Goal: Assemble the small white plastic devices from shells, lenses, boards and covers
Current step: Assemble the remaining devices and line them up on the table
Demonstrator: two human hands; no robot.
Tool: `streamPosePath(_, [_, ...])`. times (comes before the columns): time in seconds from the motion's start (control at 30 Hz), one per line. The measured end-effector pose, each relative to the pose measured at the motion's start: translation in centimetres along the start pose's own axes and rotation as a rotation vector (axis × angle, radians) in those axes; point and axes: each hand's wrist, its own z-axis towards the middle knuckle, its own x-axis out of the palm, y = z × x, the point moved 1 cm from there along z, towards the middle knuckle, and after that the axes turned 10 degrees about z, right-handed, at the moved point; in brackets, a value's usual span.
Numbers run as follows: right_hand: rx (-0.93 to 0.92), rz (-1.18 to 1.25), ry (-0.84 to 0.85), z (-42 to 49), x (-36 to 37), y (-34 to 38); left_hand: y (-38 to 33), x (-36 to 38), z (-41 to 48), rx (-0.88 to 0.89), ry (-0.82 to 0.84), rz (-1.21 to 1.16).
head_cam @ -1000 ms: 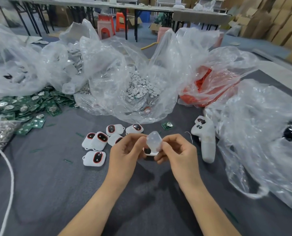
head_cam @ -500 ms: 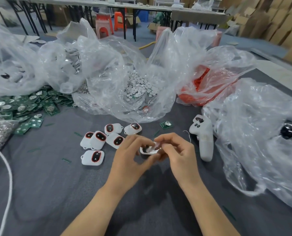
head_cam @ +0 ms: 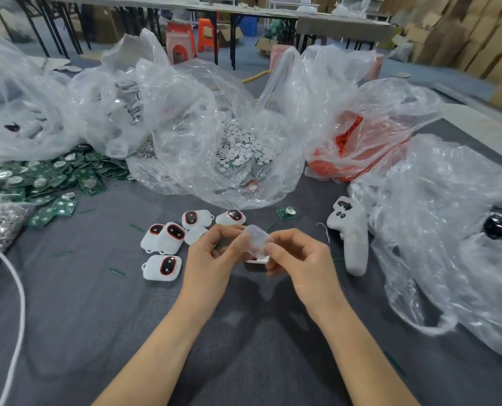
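Head view: both hands [head_cam: 214,259] [head_cam: 298,263] pinch a cover [head_cam: 257,241] (translucent).

Two forearms, bare along the whole visible length, seen above the near edge of the grey table [head_cam: 68,317]. Left forearm [head_cam: 159,353] and right forearm [head_cam: 358,344] slender, narrowing toward the wrists. Left hand [head_cam: 211,259] and right hand [head_cam: 299,265] bare as well, both over the middle of the table. Fingers long and slim, knuckles lightly marked. Wrists bare, narrow. One thumbnail showing on the right hand; other nails too small to judge. Upper arms beyond the table's near edge, out of view.
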Motion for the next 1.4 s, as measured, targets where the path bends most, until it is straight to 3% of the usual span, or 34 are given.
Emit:
streamPosePath(0.07, [0.003,0.01,-0.084,0.2,-0.4,-0.1,-0.1,-0.3,0.1,0.006,-0.015,0.061])
streamPosePath(0.17, [-0.021,-0.089,-0.206,0.6,-1.2,-0.4,0.1,-1.7,0.4,0.158,-0.06,0.49])
streamPosePath(0.27, [-0.043,-0.22,-0.235,0.9,-1.8,-0.8,0.5,-2.0,0.1,0.321,0.146,0.859])
streamPosePath(0.37, [-0.059,-0.19,-0.199,0.9,-1.7,-0.7,1.3,-1.4,-0.2,0.385,0.277,1.108])
streamPosePath(0.5, [-0.058,-0.097,-0.075,0.8,-1.4,-0.4,1.6,-1.3,-0.1,0.392,0.261,1.067])
streamPosePath(0.7, [-0.05,-0.504,-0.072,1.0,-1.4,-1.2,1.5,-1.4,-0.1,0.383,0.248,1.008])
streamPosePath(0.87, [-0.027,-0.472,-0.065,0.9,-1.4,-1.2,1.5,-1.2,-0.1,0.39,0.244,1.039])
streamPosePath(1.03, [0.02,-0.219,-0.091,0.8,-1.3,-0.9,1.5,-1.3,0.0,0.369,0.235,1.049])
streamPosePath(1.4, [-0.019,-0.528,-0.028,0.6,-0.9,-1.2,1.2,-1.1,-0.2,0.35,0.238,1.069])
